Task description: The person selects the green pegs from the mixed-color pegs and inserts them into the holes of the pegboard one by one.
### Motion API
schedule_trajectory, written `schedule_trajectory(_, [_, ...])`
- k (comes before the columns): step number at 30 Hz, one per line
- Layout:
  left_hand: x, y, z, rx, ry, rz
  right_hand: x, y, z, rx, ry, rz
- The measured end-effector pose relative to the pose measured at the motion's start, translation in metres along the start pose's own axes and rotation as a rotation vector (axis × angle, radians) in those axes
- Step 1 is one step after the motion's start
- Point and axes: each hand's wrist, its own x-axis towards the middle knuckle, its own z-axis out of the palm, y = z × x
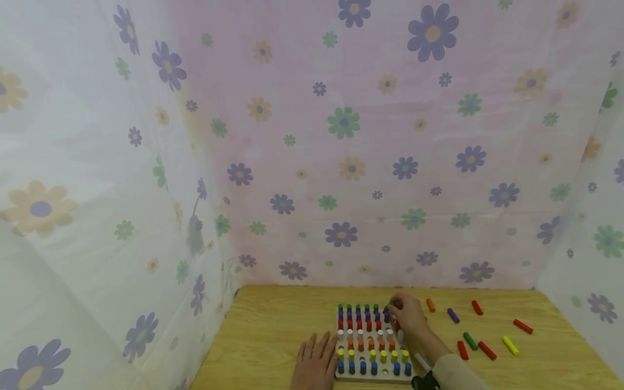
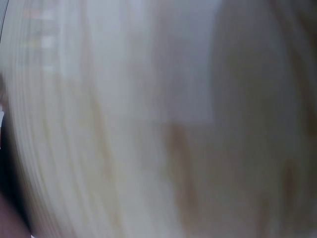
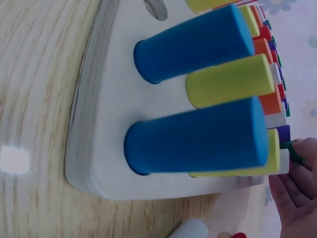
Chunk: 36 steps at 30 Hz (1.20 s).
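Observation:
A pale pegboard (image 1: 372, 378) stands on the table, filled with rows of green, purple, red, white, orange, yellow and blue pegs. My right hand (image 1: 410, 318) reaches over its far right corner and pinches a green peg (image 1: 390, 305) between thumb and fingers, at the end of the green row. In the right wrist view the same green peg (image 3: 292, 151) sits at the fingertips, behind big blue pegs (image 3: 198, 139). Flat on the table, my left hand (image 1: 316, 364) lies with straight fingers alongside the board's left edge. The left wrist view has only blurred wood grain.
Right of the board lie loose pegs: an orange peg (image 1: 431, 305), a purple peg (image 1: 453, 315), a green peg (image 1: 470, 340), a yellow peg (image 1: 510, 345) and several red pegs (image 1: 523, 326). A white peg (image 1: 422, 362) lies beside my right forearm. Flowered sheets (image 1: 370, 141) surround the table.

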Motion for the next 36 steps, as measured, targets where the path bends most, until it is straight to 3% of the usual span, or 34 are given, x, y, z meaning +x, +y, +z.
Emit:
schedule_trajectory(10, [-0.001,0.002,-0.003,-0.02,-0.011,-0.005,0.0,0.002,0.005,-0.038,-0.024,0.026])
schedule_trajectory(21, [-0.003,0.003,-0.007,-0.034,-0.013,0.002,-0.002,0.003,0.009,-0.089,-0.019,-0.027])
schedule_trajectory(29, [-0.001,0.0,-0.002,-0.028,-0.019,-0.002,-0.003,0.003,0.012,-0.135,-0.016,-0.067])
schedule_trajectory(36, [0.0,-0.001,0.002,-0.014,-0.003,-0.001,-0.003,0.002,0.012,-0.132,-0.028,-0.049])
